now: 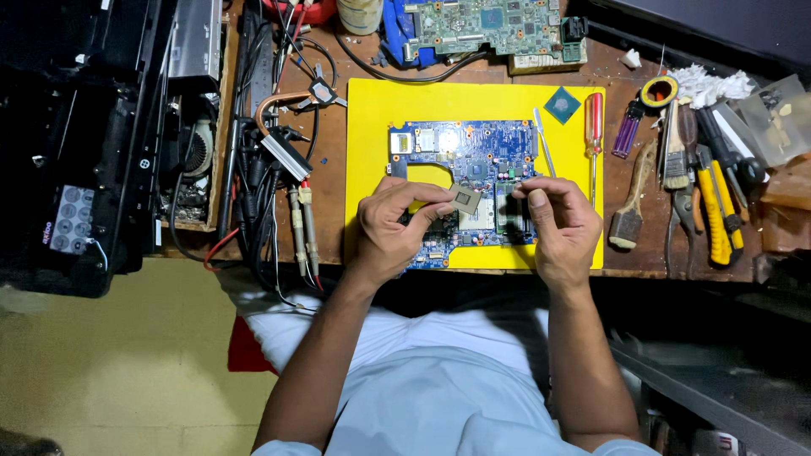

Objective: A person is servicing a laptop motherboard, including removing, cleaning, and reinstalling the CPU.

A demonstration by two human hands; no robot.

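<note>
Left hand (397, 228): fingers curled, pinching small square chip (464, 199) by its edge — held just above blue circuit board (463, 160).
Right hand (562, 224): thumb and forefinger pressed together near board's right edge; can't tell if anything's between them.
Board: flat on yellow mat (372, 127).
Mat extras: second chip (562, 105), red-handled screwdriver (594, 127) — top right.
Bench rt side: brushes, pliers.

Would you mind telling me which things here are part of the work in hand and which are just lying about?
In use:
left hand holding a small square chip
right hand
blue circuit board
yellow mat

Lying about:
red screwdriver
green circuit board
brushes
spare chip
</note>
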